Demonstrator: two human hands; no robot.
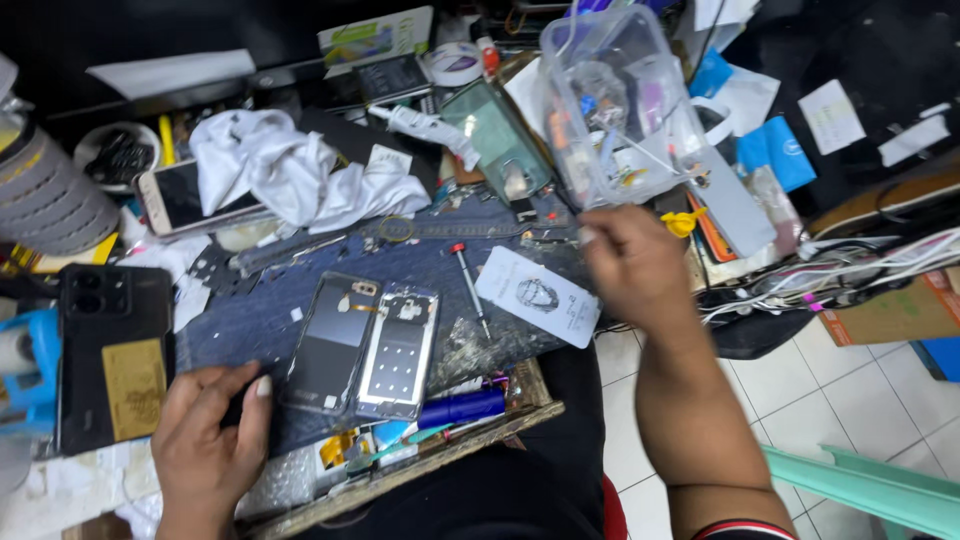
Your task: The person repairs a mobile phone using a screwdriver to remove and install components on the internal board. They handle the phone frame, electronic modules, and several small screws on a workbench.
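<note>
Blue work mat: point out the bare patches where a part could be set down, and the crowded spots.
On the blue work mat, bare room lies left of the opened phone halves, above the left hand, and between the screwdriver and white cloth. It is crowded near the right hand, by the clear plastic box and white card.

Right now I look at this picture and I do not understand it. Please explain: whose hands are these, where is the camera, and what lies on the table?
The camera sits on a person's head and looks down at their own two bare hands over a cluttered workbench. The left hand rests on the dark work mat, beside an opened phone and its separated back part. The right hand reaches toward a clear plastic box of small parts; whether it holds anything is unclear. Nearby lie a screwdriver, a white cloth and a white card.
</note>
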